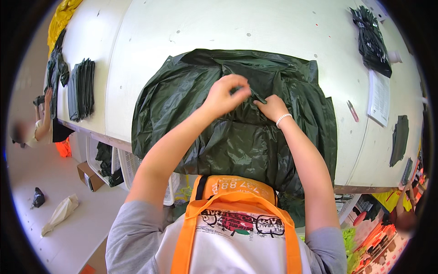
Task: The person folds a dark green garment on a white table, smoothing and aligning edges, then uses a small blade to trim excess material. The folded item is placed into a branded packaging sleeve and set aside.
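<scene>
A large dark green garment of shiny thin fabric (219, 141) lies spread and wrinkled on the white table before me, its near part hanging over the front edge. My right hand (272, 108), with a beaded bracelet at the wrist, pinches a fold of it near the middle. Just left of that, my left hand (227, 95) is raised over the fabric with its fingers curled toward the thumb. The fingertips are slightly blurred, and whatever they pinch is hidden or too small to make out.
Folded dark green pieces (81, 89) are stacked at left. Small scissors (352, 111), papers (379, 98) and a dark bundle (372, 41) lie at right. White crates (127, 164) stand below the table's edge. Other people work at far left (41, 123) and far right (405, 214).
</scene>
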### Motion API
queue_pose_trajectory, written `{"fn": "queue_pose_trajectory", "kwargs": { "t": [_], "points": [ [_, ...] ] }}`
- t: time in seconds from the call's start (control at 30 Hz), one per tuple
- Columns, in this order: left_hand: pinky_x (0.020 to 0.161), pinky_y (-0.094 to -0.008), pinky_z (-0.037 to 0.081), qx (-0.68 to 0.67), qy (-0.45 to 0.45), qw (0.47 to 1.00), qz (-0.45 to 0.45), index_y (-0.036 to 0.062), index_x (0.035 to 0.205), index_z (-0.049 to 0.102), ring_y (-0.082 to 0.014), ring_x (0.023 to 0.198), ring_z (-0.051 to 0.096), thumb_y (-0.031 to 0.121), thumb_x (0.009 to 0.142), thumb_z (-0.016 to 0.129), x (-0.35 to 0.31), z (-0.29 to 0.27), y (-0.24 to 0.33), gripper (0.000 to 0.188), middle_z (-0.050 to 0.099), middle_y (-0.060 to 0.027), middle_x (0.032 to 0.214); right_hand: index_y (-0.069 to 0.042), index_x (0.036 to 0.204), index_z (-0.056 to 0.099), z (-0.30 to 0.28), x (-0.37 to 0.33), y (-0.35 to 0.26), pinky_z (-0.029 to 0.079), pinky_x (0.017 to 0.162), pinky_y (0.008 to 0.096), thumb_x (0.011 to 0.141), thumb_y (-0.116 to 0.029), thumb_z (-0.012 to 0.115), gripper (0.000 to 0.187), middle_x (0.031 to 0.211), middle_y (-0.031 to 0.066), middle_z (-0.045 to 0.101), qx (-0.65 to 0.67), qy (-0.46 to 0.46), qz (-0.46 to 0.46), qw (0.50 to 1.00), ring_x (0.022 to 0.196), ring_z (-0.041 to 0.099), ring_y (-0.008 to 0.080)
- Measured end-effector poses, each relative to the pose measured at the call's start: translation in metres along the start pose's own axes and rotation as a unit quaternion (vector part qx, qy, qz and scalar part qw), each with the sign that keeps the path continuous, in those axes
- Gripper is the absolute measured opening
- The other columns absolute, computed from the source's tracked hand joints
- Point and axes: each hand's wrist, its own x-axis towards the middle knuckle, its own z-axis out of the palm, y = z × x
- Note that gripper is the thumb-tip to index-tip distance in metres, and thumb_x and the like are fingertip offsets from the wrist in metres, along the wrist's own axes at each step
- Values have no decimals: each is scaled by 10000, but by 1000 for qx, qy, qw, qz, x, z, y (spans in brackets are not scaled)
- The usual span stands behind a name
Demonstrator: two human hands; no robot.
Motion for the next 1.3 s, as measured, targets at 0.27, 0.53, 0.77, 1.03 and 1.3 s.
{"fn": "queue_pose_trajectory", "kwargs": {
  "t": [0.27, 0.53, 0.77, 1.03, 1.3],
  "points": [
    [841, -359, 481, 295, -124, 936, 150, 53, 1021, 634, -267, 949, 597, 156, 776, 655, -68, 33, -12, 266, 621, -77, 1008, -19, 1056, 589, -4, -50, -29, 467, 842, 385, 804, -271, 676, 367, 1001, 142, 632, -187, 178, -175, 950, 1012, 589, 306],
    [671, -341, 520, -144, -173, 955, -192, 3, 959, 696, -254, 713, 674, 150, 816, 672, -17, 9, -41, 207, 699, -108, 827, -118, 1057, 582, 12, -41, -2, 493, 689, 418, 837, -239, 637, 257, 842, 120, 647, -25, 146, -268, 952, 833, 625, 324],
    [813, -334, 478, 365, -79, 912, 169, 86, 1097, 631, -229, 934, 560, 167, 755, 680, -44, 35, -16, 355, 565, -58, 994, -110, 862, 580, -3, -11, -17, 485, 620, 465, 806, -215, 667, 148, 732, 129, 649, 37, 100, -151, 983, 724, 623, 372],
    [698, -340, 514, 104, -62, 991, 50, 40, 934, 697, -271, 770, 639, 76, 762, 687, -7, 17, -46, 176, 665, -105, 857, -83, 896, 655, 6, -33, -23, 436, 803, 373, 790, -109, 600, 122, 936, 56, 592, -96, 259, -341, 898, 938, 563, 233],
    [873, -355, 466, 344, -92, 923, 144, 73, 1066, 653, -247, 984, 580, 157, 726, 703, -3, 21, -19, 354, 607, -65, 1039, -97, 820, 674, -3, 15, -20, 481, 706, 360, 792, -141, 627, 71, 830, 71, 604, 6, 196, -197, 961, 819, 597, 264]
  ]
}}
